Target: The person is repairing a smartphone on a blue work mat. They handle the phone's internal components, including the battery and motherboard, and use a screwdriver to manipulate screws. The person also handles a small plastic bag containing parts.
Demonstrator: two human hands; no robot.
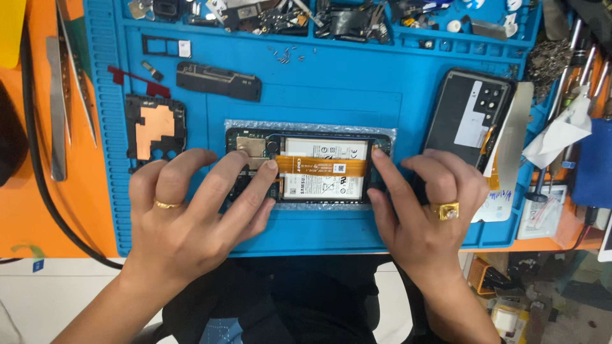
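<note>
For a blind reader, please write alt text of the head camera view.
Two bare hands, left hand and right hand, press on an opened phone with orange flex cable on a blue mat. Back cover lies right, tweezers left.

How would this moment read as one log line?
left hand: fingers on opened black phone | right hand: steadying its right end | under it: blue silicone mat

Left hand [191,213] and right hand [424,207] lie palm-down, fingers spread and pointing forward.

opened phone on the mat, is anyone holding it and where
Both hands press on the phone: left hand at its left end, right hand at its right end; not lifted.
</note>
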